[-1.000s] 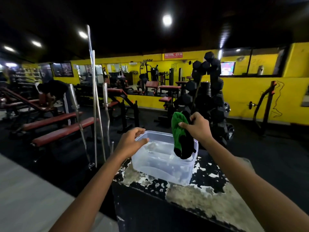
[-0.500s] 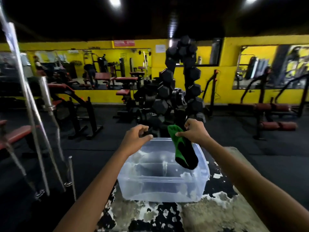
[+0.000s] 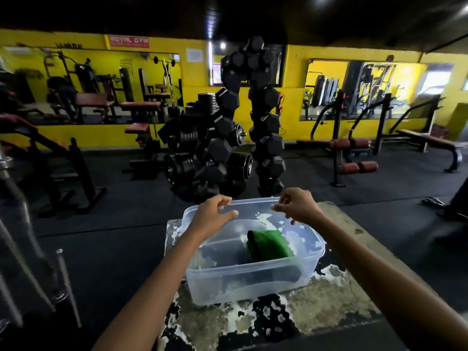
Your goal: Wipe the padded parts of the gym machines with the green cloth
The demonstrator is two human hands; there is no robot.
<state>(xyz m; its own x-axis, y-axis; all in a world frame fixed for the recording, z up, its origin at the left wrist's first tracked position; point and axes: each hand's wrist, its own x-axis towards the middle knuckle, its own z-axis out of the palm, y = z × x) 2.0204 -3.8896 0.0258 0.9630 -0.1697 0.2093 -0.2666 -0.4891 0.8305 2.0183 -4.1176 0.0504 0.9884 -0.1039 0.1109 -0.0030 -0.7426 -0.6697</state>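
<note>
Green cloth [image 3: 268, 245] lies inside clear tub [image 3: 253, 277] on worktop [image 3: 336, 295], below both hands. Left hand [image 3: 214, 215] and right hand [image 3: 297, 205] hover above, fingers loosely curled, holding nothing.

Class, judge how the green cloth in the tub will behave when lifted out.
The green cloth lies folded in the clear tub, so probably floppy. The tub seems to hold water, so the cloth likely comes out heavier and dripping.

Clear plastic tub [image 3: 253, 282] on peeling painted block [image 3: 316, 307]; black dumbbell rack [image 3: 250, 117] behind; yellow wall [image 3: 293, 97], mirrors.
</note>
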